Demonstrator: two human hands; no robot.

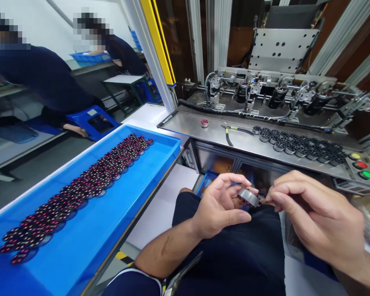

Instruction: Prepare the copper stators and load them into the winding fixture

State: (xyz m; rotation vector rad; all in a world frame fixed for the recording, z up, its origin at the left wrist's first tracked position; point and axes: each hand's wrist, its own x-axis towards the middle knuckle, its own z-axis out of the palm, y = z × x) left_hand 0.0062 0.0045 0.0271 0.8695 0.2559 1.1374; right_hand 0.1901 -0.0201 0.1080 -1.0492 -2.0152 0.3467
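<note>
Above my lap, my left hand grips a small ring-shaped motor stator with a grey metal outer band and dark and red parts at its edge. The fingers curl behind it, and the thumb stretches along the near side. My right hand is closed in a pinch close to the stator's right edge. Whatever lies between those fingertips is too small to make out. On the steel worktop ahead, one red-wound stator sits by itself. Pliers with dark and yellow-green handles lie to its right.
A blue tray on the left holds rows of red-and-black stators. Many black stators stand on the worktop's right, beside push buttons. A winding machine rises behind. Two people sit at benches on the far left.
</note>
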